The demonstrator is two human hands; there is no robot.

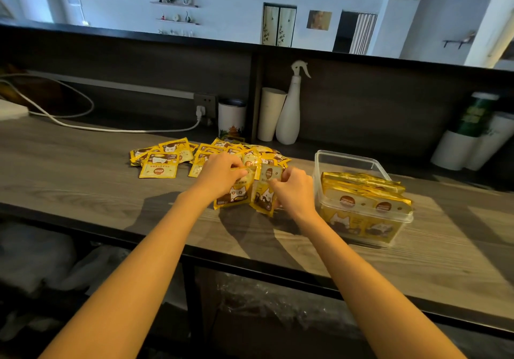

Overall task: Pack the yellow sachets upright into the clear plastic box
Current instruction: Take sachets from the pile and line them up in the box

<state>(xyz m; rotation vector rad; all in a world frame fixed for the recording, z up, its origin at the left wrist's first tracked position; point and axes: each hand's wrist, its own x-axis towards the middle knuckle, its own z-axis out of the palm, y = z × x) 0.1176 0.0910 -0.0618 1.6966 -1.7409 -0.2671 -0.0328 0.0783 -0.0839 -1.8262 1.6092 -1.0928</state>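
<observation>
Sachets in both grips: left grip [222, 173] clamped on one yellow sachet [235, 195], right grip [294, 190] pinching a second sachet [264, 201], the two touching side by side. Loose pile [167, 158] lies on the table [83, 186] just behind my hands. Clear plastic box [347, 158] sits just right of the right grip, w/ upright sachets [361, 191] packed at its near end.

A white spray bottle [290, 108] stands beside a paper cup [271, 113]; a white cable [83, 126] crosses the wooden counter [83, 175] to a wall socket [205, 104].
</observation>
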